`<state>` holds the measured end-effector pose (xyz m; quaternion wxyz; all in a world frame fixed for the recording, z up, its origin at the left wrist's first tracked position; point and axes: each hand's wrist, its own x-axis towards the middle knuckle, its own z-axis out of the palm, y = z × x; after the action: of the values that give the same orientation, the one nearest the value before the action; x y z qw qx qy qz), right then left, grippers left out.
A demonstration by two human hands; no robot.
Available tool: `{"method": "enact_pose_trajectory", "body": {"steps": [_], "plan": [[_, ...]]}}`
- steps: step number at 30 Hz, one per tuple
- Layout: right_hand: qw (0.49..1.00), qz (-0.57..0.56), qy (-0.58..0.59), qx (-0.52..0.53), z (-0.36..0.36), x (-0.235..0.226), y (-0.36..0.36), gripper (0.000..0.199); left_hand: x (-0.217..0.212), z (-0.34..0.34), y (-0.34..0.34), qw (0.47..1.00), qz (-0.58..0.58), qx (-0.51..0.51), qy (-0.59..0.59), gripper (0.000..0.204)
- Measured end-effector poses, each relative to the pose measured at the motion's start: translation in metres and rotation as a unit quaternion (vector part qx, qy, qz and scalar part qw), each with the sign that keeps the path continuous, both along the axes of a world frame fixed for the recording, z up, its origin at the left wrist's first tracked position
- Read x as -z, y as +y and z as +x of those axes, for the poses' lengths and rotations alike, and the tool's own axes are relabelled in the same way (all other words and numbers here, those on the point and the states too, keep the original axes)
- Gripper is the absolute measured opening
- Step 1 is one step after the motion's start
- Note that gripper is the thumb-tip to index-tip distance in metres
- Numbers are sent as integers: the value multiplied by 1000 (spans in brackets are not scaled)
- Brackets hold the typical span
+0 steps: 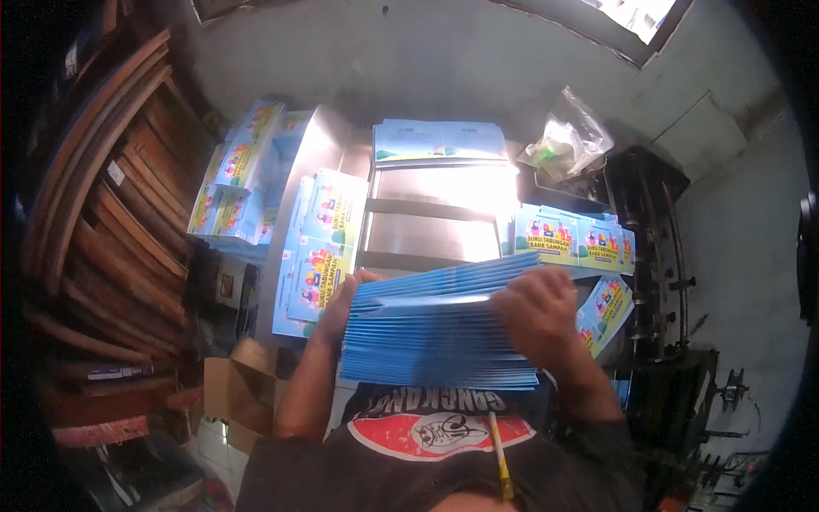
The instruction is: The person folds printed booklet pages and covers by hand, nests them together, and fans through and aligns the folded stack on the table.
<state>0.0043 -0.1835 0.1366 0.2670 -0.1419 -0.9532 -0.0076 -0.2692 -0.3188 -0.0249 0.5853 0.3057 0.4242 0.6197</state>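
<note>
And the left hand (339, 305) grips the left edge of a thick stack of folded blue booklets (426, 341), right in front of the chest at the metal table (439, 232)! The right hand (543, 311) curls at the stack's right edge, slightly blurred; whether it pinches any, I can't tell. Illustrated blue covers (333, 209) lie beyond, leftward.

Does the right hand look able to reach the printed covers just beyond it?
Probably yes: the printed covers lie just past the right hand with nothing visible between, though it is busy with folded blue sheets.
</note>
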Motion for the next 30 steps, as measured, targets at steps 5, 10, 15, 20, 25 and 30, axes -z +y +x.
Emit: {"method": "enact_pose_trajectory", "body": {"steps": [5,10,15,20,25,30], "plan": [[1000,-6,20,6,8,-19,14,10,0,1,-3,999,-34,-17,-35,60],[991,-75,114,16,18,-39,14,13,4,-1,-1,1000,3,-2,4,60],[959,9,267,91,29,-74,27,8,-10,1,-5,1000,-26,-9,2,55],[943,56,307,119,2,-64,92,16,-16,-2,-6,1000,8,27,-8,46],[931,-280,-234,37,-42,21,59,12,13,-17,-9,991,-4,-29,131,38],[849,-431,-303,-32,-34,13,29,35,-5,-12,-10,928,116,-127,330,54]]}}
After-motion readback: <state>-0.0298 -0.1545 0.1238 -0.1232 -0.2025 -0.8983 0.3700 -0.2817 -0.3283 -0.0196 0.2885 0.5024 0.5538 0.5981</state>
